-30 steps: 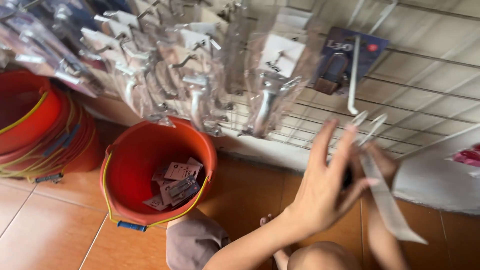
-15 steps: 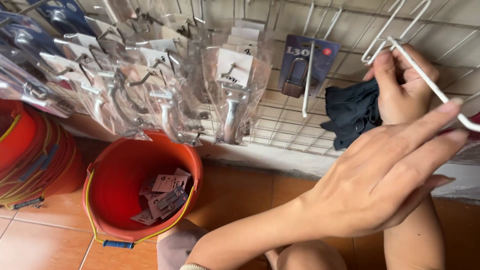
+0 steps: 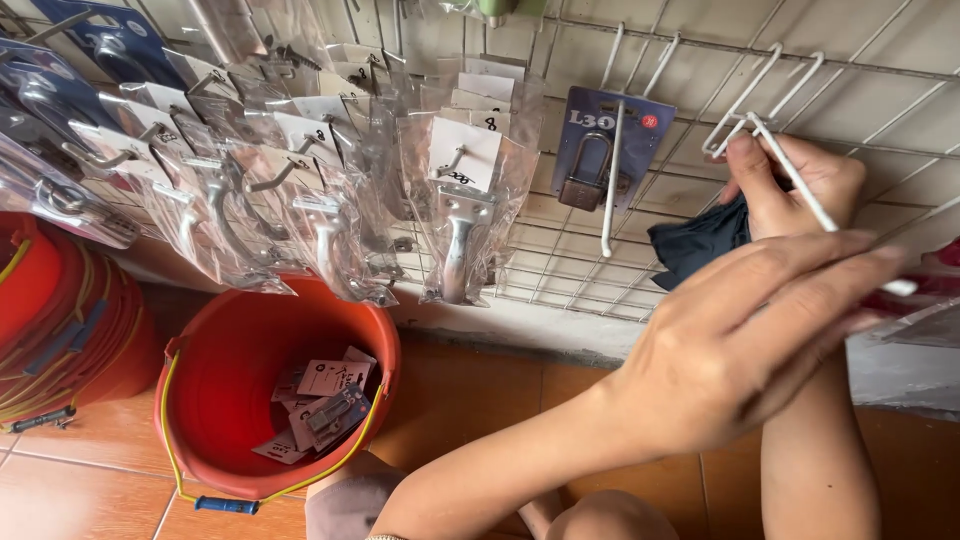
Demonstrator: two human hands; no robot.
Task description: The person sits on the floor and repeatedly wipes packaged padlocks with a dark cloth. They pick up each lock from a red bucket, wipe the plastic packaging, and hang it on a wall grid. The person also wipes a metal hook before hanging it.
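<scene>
My right hand point(image 3: 800, 185) is raised against a white wire grid panel point(image 3: 560, 270), shut on a dark cloth point(image 3: 700, 240). Its thumb presses on a long white wire hook point(image 3: 800, 182) that sticks out of the panel. My left hand point(image 3: 740, 350) crosses in front of my right forearm. Its fingers are stretched flat toward the hook's outer tip and hold nothing. A clear packet point(image 3: 925, 320) shows just past the fingertips.
A padlock on a blue card point(image 3: 600, 160) hangs on the neighbouring hook. Several clear bags of metal fittings point(image 3: 460, 220) hang to the left. Below stand a red bucket point(image 3: 200, 400) holding small carded items and a stack of red buckets point(image 3: 60, 330) on an orange tiled floor.
The view has shifted closer to the panel. My right hand with the cloth has come up onto the hook. My left hand has lowered and flattened out toward the hook's end.
</scene>
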